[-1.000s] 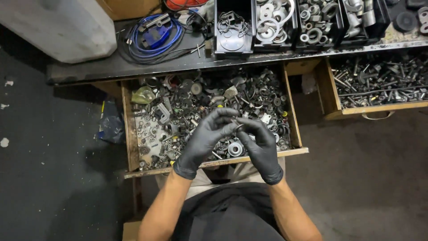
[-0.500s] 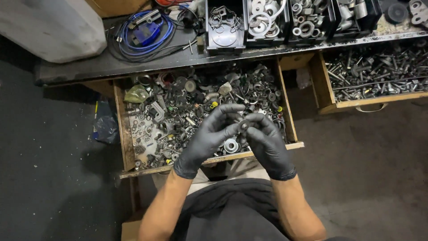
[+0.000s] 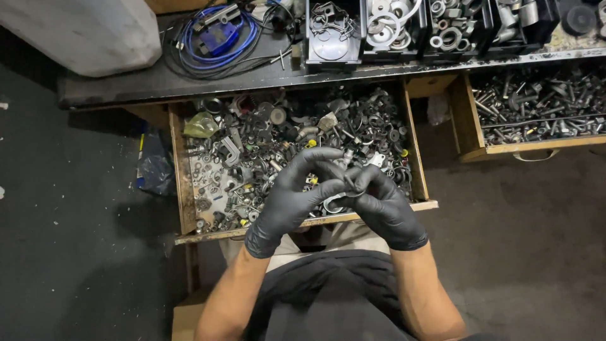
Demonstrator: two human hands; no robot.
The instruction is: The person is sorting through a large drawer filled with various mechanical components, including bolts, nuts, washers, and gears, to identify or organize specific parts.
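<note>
Both hands wear black gloves and meet over the front half of an open wooden drawer [image 3: 182, 189] packed with loose metal hardware. The left hand [image 3: 291, 196] curls its fingers [image 3: 319, 153] up and over toward the right hand [image 3: 382, 203], and the fingertips of both close together around a small metal part [image 3: 346, 155] held just above the drawer's contents. Only a pale sliver of that part shows between the gloves, so its shape cannot be told; it sits at the very top of the grip, where the left forefinger arches over it and the right fingers press in from below and beside it. Under the hands, near the drawer's front edge, a curved metal ring [image 3: 331, 203] lies among washers and brackets.

Toward the drawer's back left corner rests a crumpled greenish plastic bag [image 3: 201, 125]. A second open drawer [image 3: 470, 136] to the right is filled with bolts and screws. On the dark workbench [image 3: 158, 85] behind the drawers, a coil of blue cable [image 3: 214, 39] lies near the left end, and a row of black bins [image 3: 333, 31] with rings and fittings runs along the right part
</note>
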